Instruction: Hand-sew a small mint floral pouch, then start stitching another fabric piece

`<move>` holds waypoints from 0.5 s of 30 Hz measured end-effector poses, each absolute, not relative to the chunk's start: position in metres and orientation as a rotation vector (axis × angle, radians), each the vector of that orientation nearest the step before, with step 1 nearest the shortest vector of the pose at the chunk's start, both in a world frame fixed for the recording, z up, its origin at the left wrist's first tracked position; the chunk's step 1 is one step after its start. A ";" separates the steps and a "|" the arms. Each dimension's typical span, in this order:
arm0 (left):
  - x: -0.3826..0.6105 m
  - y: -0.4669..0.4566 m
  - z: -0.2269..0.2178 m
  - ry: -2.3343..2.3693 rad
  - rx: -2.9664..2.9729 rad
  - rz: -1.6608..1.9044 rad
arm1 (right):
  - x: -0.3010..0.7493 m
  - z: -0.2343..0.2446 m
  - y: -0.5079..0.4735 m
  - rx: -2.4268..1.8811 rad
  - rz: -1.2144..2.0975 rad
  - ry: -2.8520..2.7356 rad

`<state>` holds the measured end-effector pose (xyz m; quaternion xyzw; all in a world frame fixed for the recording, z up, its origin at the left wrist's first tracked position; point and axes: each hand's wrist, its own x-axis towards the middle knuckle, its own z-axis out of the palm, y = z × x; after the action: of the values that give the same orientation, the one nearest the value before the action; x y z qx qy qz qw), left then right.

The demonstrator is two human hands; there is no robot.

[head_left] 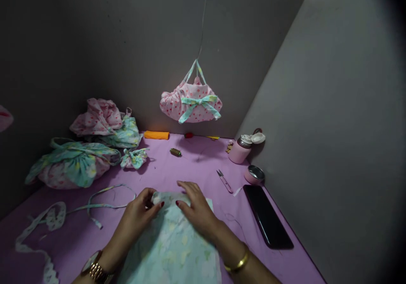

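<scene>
Purple table [177, 170]: mint fabric [173, 246] lies under both hands; left hand [139, 210] pinches its rolled edge, right hand [196, 208] fingers spread flat.

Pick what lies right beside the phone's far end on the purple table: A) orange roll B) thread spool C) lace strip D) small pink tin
D: the small pink tin sits just past the far end of the phone, near the right wall; the orange roll lies far back by the rear wall, the lace strip is at the left, and the thread spool is mid-table.
</scene>
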<state>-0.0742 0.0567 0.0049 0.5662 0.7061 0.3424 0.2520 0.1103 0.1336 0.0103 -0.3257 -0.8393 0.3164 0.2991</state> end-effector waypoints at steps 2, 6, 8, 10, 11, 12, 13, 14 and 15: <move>-0.074 0.054 0.005 1.913 1.513 0.954 | 0.101 0.011 0.132 -0.883 0.891 -2.271; -0.080 0.047 0.005 1.927 1.448 0.945 | 0.115 0.010 0.132 -0.978 0.959 -2.251; -0.083 0.045 0.004 1.944 1.424 0.919 | 0.134 0.008 0.134 -1.043 1.015 -2.202; -0.085 0.046 0.002 1.963 1.411 0.883 | 0.153 0.006 0.137 -1.115 1.077 -2.135; -0.086 0.047 0.001 1.971 1.408 0.864 | 0.161 0.004 0.138 -1.147 1.107 -2.100; -0.086 0.049 0.000 1.978 1.408 0.843 | 0.167 0.002 0.138 -1.176 1.132 -2.067; -0.087 0.052 -0.001 1.987 1.410 0.821 | 0.171 -0.001 0.139 -1.201 1.154 -2.036; -0.087 0.055 -0.002 1.998 1.416 0.798 | 0.173 -0.004 0.139 -1.225 1.166 -2.006; -0.088 0.058 -0.003 2.012 1.425 0.774 | 0.175 -0.007 0.139 -1.248 1.168 -1.979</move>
<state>-0.0880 0.0580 -0.0032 0.5303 0.7485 0.2880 0.2751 0.1747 0.1392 -0.0065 -0.4610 -0.7306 0.4314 0.2602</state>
